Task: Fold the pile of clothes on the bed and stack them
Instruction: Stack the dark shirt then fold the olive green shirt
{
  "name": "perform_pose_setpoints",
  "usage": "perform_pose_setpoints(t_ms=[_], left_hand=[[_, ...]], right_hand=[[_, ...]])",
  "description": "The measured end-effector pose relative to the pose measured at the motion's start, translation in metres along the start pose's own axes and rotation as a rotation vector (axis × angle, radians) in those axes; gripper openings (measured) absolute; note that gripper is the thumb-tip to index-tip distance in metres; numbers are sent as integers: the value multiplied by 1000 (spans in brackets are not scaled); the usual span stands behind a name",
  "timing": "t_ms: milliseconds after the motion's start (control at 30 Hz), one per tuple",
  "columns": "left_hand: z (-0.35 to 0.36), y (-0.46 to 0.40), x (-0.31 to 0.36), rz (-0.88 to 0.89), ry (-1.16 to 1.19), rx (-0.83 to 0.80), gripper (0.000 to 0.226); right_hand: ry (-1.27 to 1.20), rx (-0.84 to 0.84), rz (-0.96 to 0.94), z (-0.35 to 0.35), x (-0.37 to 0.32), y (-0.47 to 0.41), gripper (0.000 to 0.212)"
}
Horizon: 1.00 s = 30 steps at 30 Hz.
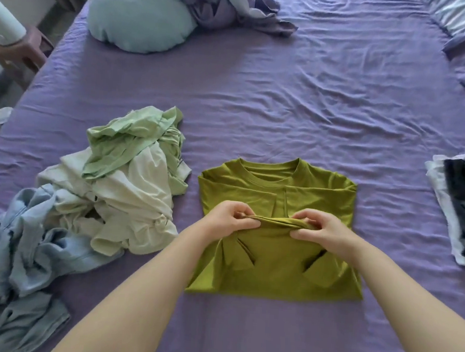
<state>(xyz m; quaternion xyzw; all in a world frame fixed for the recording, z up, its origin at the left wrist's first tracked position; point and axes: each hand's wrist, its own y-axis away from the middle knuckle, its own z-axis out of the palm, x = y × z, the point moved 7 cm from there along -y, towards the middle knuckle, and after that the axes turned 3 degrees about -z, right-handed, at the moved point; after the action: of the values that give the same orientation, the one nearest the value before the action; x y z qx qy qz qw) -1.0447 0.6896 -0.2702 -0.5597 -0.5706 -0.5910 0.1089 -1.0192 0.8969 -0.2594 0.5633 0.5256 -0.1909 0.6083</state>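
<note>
The olive-green cotton T-shirt (274, 232) lies flat on the bed near its near edge, about mid-width, neck pointing toward the far edge, sleeves already turned in so it's a tidy rectangle. I've got the hem end doubled up toward the collar. My left hand (230, 219) pinches the bunched edge on its left side w/ thumb and fingertips, my right hand (318, 227) pinches the same edge on the right. Both are clamped on cloth, close together, not quite touching each other.

Handling: light, soft, limp jersey with no stiffness at all, so it sags between any two hold points and the tucked sleeves can slide out if I lift too high. Best hold is at the two corners of the folded edge, hands wider than now imo, keeping it low and dragging rather than lifting. Not slippery; it should stay put on the sheet.

Out from there: toward the left edge of the bed is the unfolded pile, with a pale mint-green crumpled top (135, 142) over a cream-white rumpled garment (131, 205), and a light-blue denim piece (22, 247) sprawled down to the near-left corner. At the right edge sits the folded stack of white and dark clothes (458, 206), partly cut off by the frame, so I can't tell how many pieces. The purple wrinkled bedsheet (311, 107) covers everything; a pale blue round pillow (137, 17) and a lilac bunched blanket (230, 7) are by the far-left corner.
</note>
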Motion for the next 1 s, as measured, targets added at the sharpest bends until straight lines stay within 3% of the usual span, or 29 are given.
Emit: perform_pose_setpoints(t_ms=[100, 300, 500, 567, 667, 767, 900, 1000], left_hand=[[-7, -34, -1, -13, 42, 20, 17], [-20, -84, 12, -17, -22, 154, 24], [-52, -116, 44, 20, -147, 404, 17], [-58, -127, 44, -22, -221, 480, 18], [-45, -136, 35, -68, -490, 518, 36], [-14, -129, 37, 25, -606, 580, 34], [44, -129, 34, 101, -574, 410, 29], [73, -132, 28, 47, -522, 349, 29]], right_hand=[[-57, 97, 30, -18, -1, -21, 5], [172, 261, 29, -49, 1, -55, 13], [134, 365, 7, -79, -15, -110, 9], [87, 377, 4, -84, -15, -128, 16], [66, 352, 39, -80, 4, -142, 31], [165, 350, 54, -74, 29, -130, 38], [444, 345, -81, -71, 47, -94, 55], [578, 212, -96, -67, 67, -71, 83]])
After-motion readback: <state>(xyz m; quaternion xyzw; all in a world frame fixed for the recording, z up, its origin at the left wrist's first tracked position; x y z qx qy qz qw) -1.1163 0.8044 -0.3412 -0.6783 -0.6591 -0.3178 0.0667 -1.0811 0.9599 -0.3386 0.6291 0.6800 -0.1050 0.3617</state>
